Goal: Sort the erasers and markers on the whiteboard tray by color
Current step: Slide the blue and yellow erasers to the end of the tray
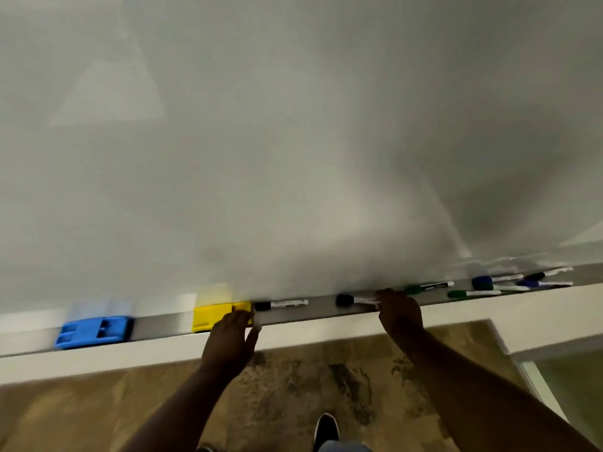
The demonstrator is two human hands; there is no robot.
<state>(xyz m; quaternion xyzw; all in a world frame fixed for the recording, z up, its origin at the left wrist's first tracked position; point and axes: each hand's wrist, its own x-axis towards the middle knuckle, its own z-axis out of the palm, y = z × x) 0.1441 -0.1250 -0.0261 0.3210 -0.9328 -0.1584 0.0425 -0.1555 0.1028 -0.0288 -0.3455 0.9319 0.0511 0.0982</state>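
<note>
A white whiteboard [293, 125] fills the view above a grey tray [156, 324] holding a blue eraser [94, 331] at the far left and mixed blue and green markers [489, 287] at the right. The left hand [230, 340] rests loosely on the yellow eraser [217, 316], beside 1 black marker [280, 304]. The right hand [399, 313] grasps another black-capped marker [355, 300] by its barrel.

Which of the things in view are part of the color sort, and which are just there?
Job: blue eraser, yellow eraser, black markers, green markers, blue markers, tray, left hand, right hand.

Just there: whiteboard, floor, shoe.
</note>
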